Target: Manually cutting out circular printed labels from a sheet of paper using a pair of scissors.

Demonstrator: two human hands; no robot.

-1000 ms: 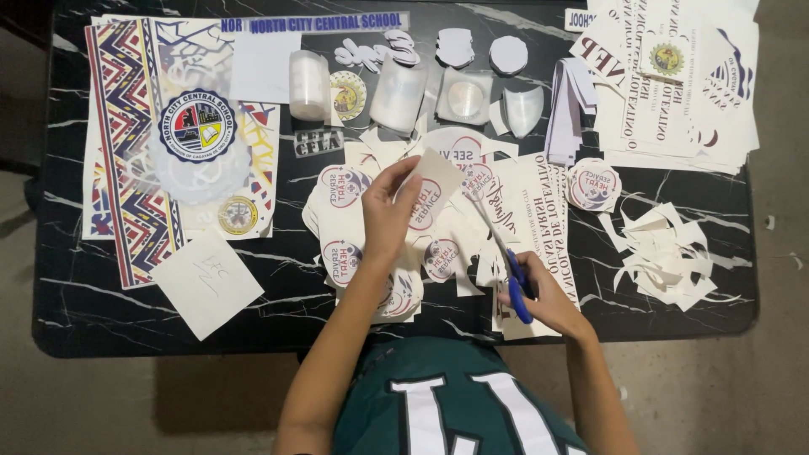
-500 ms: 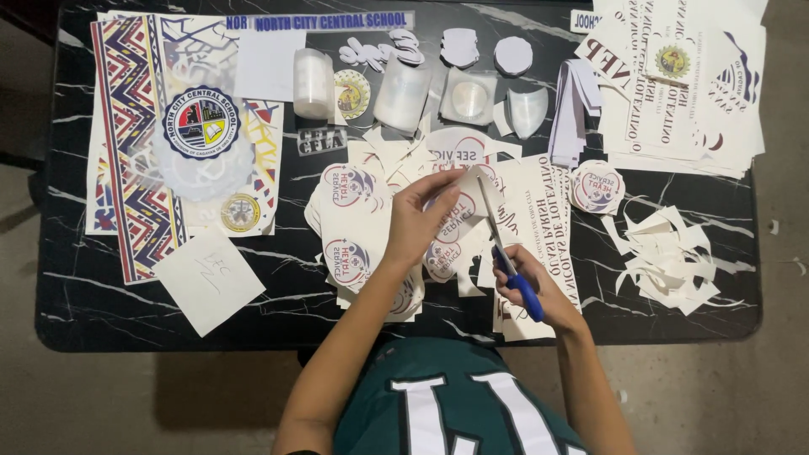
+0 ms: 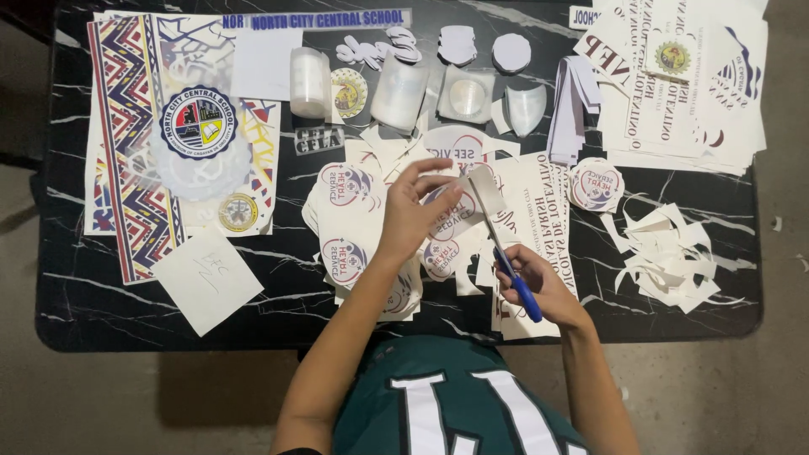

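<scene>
Head view: left hand (image 3: 415,212) pinches paper cutout (image 3: 472,202); right hand (image 3: 539,282) grips scissors (image 3: 506,253).

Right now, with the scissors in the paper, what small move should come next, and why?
Probably close the scissors a little further and turn the paper slightly with the left hand. The blades already sit at the paper's edge, the right hand grips the blue handles, and the left hand pinches the sheet above the table, so the cut looks only begun.
</scene>
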